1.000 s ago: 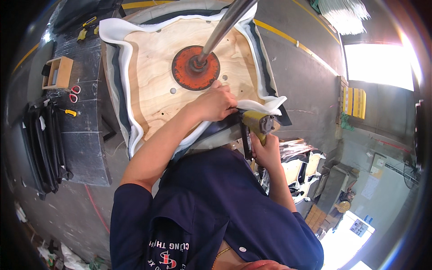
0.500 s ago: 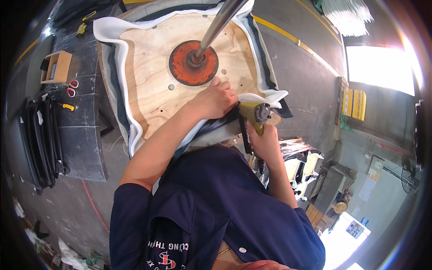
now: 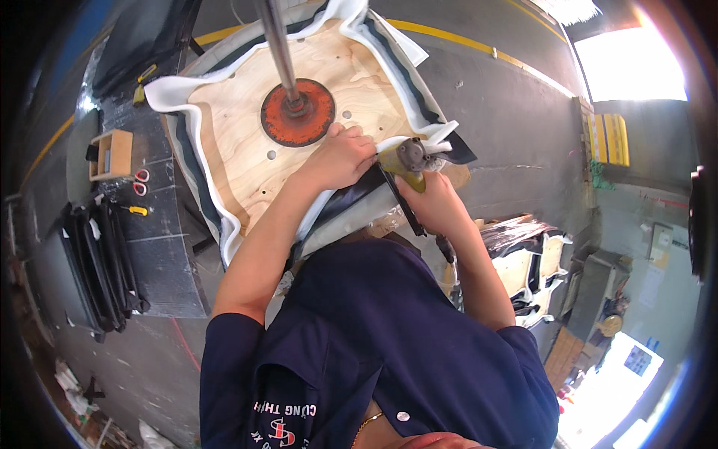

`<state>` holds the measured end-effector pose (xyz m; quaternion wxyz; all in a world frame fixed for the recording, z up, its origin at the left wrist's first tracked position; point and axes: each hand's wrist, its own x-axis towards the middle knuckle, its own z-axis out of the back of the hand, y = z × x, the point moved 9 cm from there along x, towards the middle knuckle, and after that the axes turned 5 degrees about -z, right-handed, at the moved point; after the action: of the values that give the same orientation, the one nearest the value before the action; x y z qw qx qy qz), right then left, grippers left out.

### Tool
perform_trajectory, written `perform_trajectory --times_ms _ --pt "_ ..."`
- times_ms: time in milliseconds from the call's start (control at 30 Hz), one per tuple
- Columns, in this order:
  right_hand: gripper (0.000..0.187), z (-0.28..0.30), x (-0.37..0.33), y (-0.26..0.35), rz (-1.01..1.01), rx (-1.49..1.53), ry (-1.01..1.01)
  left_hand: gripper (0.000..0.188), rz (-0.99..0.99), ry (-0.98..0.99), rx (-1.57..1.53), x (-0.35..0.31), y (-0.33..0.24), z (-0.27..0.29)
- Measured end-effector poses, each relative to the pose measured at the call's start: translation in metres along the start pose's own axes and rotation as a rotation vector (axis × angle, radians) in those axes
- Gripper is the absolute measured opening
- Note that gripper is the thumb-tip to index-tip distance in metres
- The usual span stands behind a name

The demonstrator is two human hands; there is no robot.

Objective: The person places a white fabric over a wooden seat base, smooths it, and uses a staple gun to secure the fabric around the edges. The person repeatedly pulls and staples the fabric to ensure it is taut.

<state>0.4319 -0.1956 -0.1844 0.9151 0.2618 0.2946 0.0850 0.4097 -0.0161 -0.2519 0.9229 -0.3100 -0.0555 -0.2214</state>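
Note:
A plywood seat panel lies in front of me, edged with white padding and dark cover fabric. An orange round pressing disc on a metal rod rests on the wood. Along the near edge, my left hand is closed with curled fingers, gripping the padding where it folds over the panel. Just to its right, my right hand is wrapped round the handle of a yellow-green staple gun. The gun's nose is at the padded edge by the near right corner; its tip is hidden.
On the dark table at left are a wooden box, red-handled scissors, a yellow-handled screwdriver and a stack of black covers. More padded panels are piled to my right. A yellow object stands farther off.
The whole view has shifted, so the panel and disc appear farther left and the table lower. Both hands keep their places at the panel's near edge, the staple gun still held.

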Motion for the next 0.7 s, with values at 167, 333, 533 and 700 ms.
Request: perform_trajectory --times_ms 167,333,533,700 --pt "0.048 -0.01 -0.002 -0.055 0.052 0.158 -0.031 0.015 0.139 0.122 0.078 -0.01 -0.019 0.023" --pt "0.042 -0.034 -0.027 -0.122 -0.038 0.438 0.019 0.026 0.255 -0.006 0.048 -0.087 -0.103 0.069" --pt "0.028 -0.041 -0.027 -0.122 0.138 0.471 0.031 0.032 0.622 -0.192 0.235 -0.171 -0.122 0.064" --pt "0.028 -0.04 -0.024 -0.125 0.115 0.45 0.097 0.02 0.609 -0.191 0.276 -0.177 -0.111 0.067"
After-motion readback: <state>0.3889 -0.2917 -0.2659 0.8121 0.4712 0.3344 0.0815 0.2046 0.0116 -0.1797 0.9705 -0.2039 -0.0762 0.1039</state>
